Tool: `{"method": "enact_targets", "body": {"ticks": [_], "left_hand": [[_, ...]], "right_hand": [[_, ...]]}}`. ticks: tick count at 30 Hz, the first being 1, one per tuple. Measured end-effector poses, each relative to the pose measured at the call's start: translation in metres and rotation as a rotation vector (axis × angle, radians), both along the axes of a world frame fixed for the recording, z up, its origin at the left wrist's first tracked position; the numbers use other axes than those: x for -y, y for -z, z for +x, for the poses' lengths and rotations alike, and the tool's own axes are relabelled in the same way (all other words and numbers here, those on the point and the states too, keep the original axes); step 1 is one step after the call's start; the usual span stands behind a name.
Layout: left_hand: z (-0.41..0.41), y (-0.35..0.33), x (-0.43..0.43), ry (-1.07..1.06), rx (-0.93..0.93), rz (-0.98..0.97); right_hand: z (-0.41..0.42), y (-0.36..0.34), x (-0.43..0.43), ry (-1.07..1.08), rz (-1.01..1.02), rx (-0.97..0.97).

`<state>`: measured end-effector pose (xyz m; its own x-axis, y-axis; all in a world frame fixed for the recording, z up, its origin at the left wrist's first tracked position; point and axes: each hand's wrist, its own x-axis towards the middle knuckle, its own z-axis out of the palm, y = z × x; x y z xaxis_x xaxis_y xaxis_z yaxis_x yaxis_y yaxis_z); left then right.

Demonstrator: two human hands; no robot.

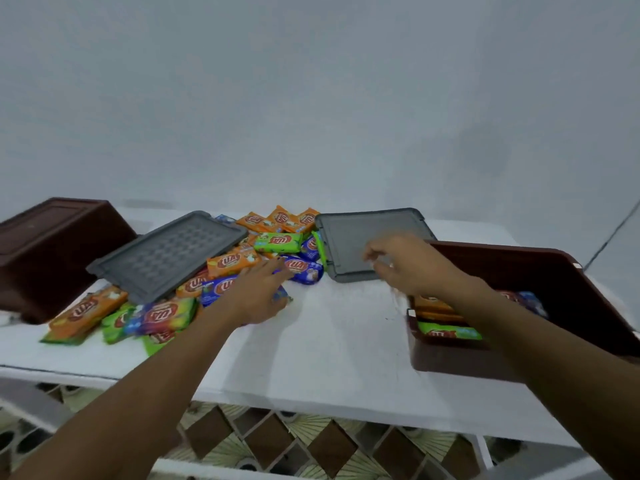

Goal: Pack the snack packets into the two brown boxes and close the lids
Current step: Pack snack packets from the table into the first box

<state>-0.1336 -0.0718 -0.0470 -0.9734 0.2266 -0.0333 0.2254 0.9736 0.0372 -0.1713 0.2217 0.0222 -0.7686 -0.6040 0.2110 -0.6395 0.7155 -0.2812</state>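
Step in hand: A person is filling the right brown box [554, 282] from a loose heap. The packing is looking far from done, with most snack packets [232, 261] lying out on the white table [329, 341] and neither lid fitted.
Left hand: The left hand [256, 292] is reaching into the heap's near right edge. Its fingers are lying fairly straight across the wrappers, tips at a blue packet [301, 270], and are not curling round anything.
Right hand: The right hand [405, 265] is hovering over the near edge of the right lid [367, 237]. It is blurred, its fingers are loosely bent, and nothing is showing in them.
Next move: The left hand is likely needing to close on one packet and carry it right, laying it flat beside those already in the box so the lid can seat later.
Boxes: Two are in view. The left brown box [45, 251] is sitting at the far left with its opening out of view; the right one is standing open at the near right.
Lids: Two grey ones are in view. The left lid [166, 254] is leaning tilted on the heap, and the right one is lying flat.
Packets: Roughly fifteen are showing loose, and about five are showing inside the right box. Any under the tilted lid are staying hidden.
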Motion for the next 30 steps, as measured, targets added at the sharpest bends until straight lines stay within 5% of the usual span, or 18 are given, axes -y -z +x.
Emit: {"method": "enact_targets", "body": {"ticks": [7, 12, 16, 19, 30], "left_hand": [[0.007, 0.016, 0.083, -0.165, 0.088, -0.038], [0.002, 0.019, 0.093, -0.125, 0.056, 0.050], [-0.001, 0.020, 0.090, -0.083, 0.004, -0.023], [-0.006, 0.019, 0.089, -0.051, -0.007, -0.077], [-0.017, -0.027, 0.051, -0.026, -0.065, 0.089]], "right_hand": [[-0.012, 0.052, 0.130, 0.098, 0.394, 0.128], [-0.008, 0.100, 0.173, 0.271, 0.302, 0.221], [-0.011, 0.104, 0.176, 0.305, 0.331, 0.073], [-0.009, 0.107, 0.173, 0.358, 0.282, 0.180], [-0.005, 0.001, 0.111, 0.297, 0.360, 0.097]]}}
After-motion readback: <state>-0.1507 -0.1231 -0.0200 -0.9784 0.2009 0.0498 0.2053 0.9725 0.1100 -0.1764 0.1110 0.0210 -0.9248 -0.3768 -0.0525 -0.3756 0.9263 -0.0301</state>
